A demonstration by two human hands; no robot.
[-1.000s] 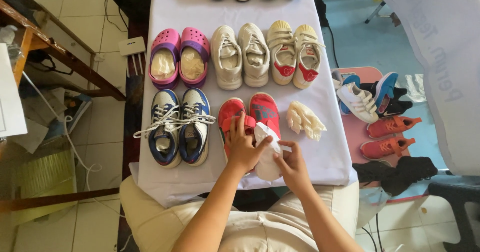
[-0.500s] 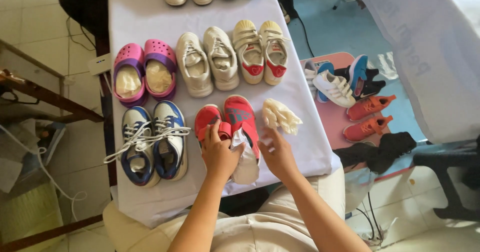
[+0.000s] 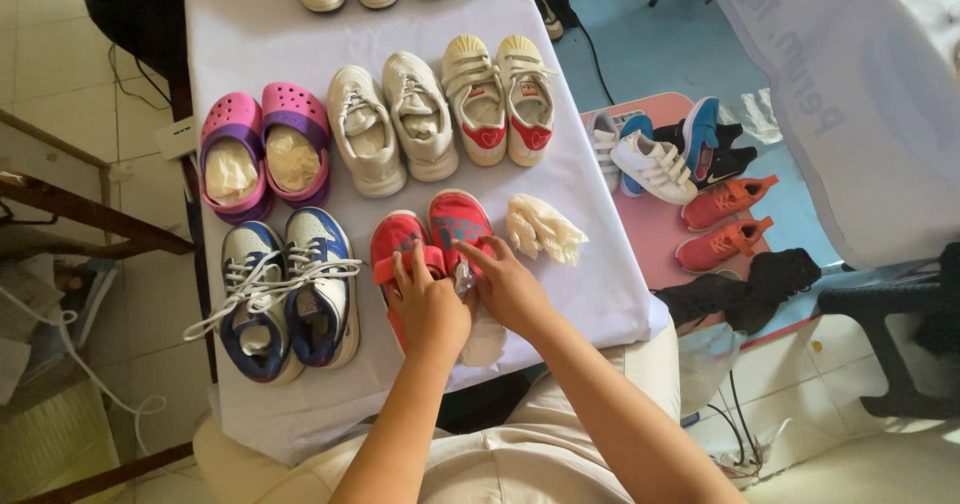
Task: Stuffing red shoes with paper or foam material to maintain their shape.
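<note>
A pair of red children's shoes (image 3: 455,219) lies on the white-covered table (image 3: 590,274) near its front edge. My left hand (image 3: 425,299) rests on the left red shoe (image 3: 395,239), fingers spread over its strap. My right hand (image 3: 505,284) presses on the right red shoe, pinching a bit of white paper (image 3: 485,339) between the two shoes. A crumpled wad of white paper (image 3: 545,229) sits just right of the pair.
Blue-and-white laced sneakers (image 3: 285,294) lie to the left, pink clogs (image 3: 260,149) and two pairs of cream shoes (image 3: 440,109) behind. More shoes (image 3: 700,174) lie on a pink board on the floor at right. A wooden table (image 3: 70,209) stands at left.
The view has shifted so the table sits further left. My right hand moved from the white paper onto the right red shoe; my left hand stays on the left shoe.
</note>
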